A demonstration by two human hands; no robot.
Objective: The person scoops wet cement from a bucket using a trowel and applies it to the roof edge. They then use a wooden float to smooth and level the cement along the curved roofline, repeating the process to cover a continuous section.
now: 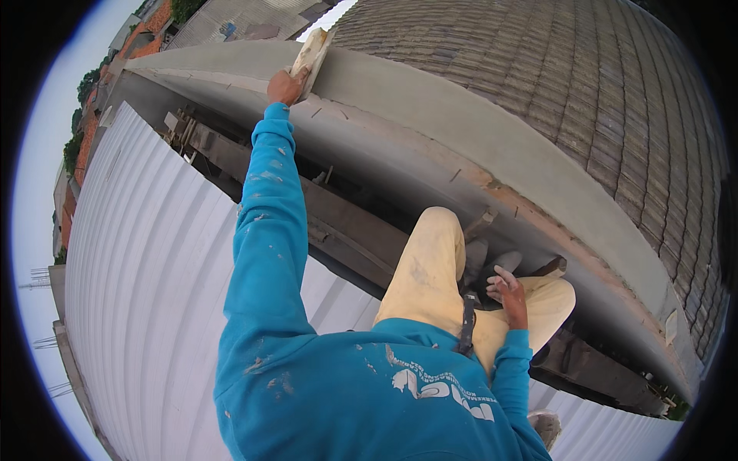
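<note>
My left hand point(288, 87) stretches up and grips a pale, long, flat float-like board point(314, 54) against the smooth grey plastered ledge point(400, 115). My right hand point(509, 290) is low at the right, over my cream-trousered lap point(419, 261), its fingers dusty, loosely bent and apart, with no object visible in it. A dark strap point(467, 323) hangs beside it. Short metal stubs stick out along the band under the ledge.
White corrugated roofing point(138, 253) slopes away at the left. Grey tiled roofing point(553, 92) rises beyond the ledge. A dark recessed gap with beams point(346, 238) runs below the ledge under my legs. Orange roofs, trees and rebar posts show at the far left edge.
</note>
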